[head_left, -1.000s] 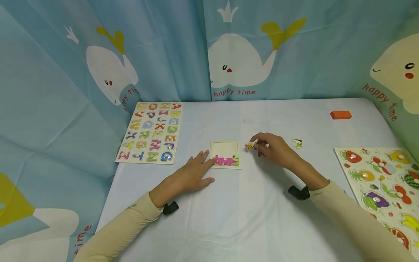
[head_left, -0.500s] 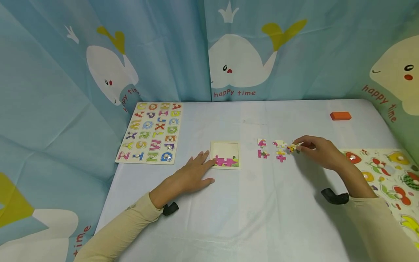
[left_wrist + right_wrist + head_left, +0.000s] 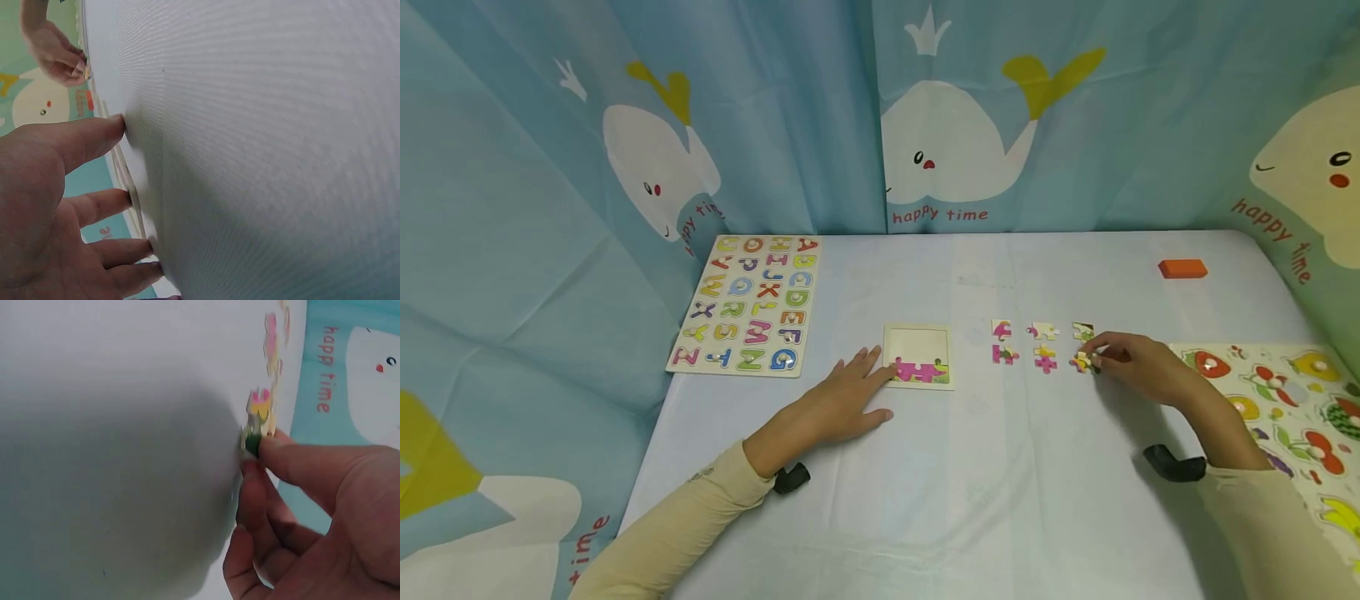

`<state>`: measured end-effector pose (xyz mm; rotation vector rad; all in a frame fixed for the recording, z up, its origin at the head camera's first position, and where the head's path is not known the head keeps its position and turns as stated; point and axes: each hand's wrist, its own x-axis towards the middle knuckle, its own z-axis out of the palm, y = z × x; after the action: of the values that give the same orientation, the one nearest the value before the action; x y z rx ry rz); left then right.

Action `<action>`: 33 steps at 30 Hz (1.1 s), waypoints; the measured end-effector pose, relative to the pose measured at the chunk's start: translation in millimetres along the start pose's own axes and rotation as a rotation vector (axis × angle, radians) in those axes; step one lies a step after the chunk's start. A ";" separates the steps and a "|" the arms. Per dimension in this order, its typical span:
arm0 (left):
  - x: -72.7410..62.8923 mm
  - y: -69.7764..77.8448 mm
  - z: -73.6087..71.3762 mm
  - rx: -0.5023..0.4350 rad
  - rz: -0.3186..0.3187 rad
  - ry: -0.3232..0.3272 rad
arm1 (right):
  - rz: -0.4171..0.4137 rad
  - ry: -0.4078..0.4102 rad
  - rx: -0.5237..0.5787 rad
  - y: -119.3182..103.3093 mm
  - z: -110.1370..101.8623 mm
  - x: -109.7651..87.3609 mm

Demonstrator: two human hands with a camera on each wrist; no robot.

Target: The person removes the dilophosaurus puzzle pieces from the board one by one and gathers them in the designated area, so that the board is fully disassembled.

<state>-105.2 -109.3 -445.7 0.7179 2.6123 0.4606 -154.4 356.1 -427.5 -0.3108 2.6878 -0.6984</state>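
Observation:
In the head view my left hand [image 3: 842, 397] lies with spread fingers, its fingertips at the lower left edge of a small square puzzle tray [image 3: 919, 331]. Pink and green pieces [image 3: 917, 371] fill the tray's bottom row. My right hand [image 3: 1138, 367] pinches a yellow and green jigsaw piece [image 3: 1081, 362] between thumb and fingers, low over the tabletop. The same jigsaw piece [image 3: 257, 419] shows at the fingertips in the right wrist view. Loose jigsaw pieces lie in two rows to its left, among them a pink one [image 3: 1001, 329]; another piece [image 3: 1083, 331] lies just behind the held one.
An alphabet board [image 3: 745, 304] lies on the left of the white table [image 3: 925, 483]. At the right, a fruit board [image 3: 1285, 392] is partly covered by my right forearm. An orange block [image 3: 1182, 268] sits at the back right. Curtains [image 3: 775, 108] with whales surround the table.
My right hand has carried the yellow and green piece rightward from beside the tray, then slightly toward me, below the back right piece. My left hand has stayed in place.

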 end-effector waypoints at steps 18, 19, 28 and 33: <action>0.3 0.9 -1.2 0.009 -0.003 -0.009 | 0.025 0.163 -0.067 -15.4 22.1 -3.5; 0.3 0.9 -1.1 0.007 -0.002 -0.008 | 0.032 0.167 -0.069 -16.5 22.8 -3.3; 1.3 0.2 0.5 0.018 0.003 -0.010 | 0.035 0.193 -0.069 -35.5 22.2 4.1; 0.9 -0.1 0.9 0.022 0.000 -0.010 | -0.013 0.164 -0.006 -66.7 25.0 17.4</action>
<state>-105.6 -108.7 -446.8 0.7262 2.6120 0.4273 -152.6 283.3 -419.1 -0.2834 2.8455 -0.7504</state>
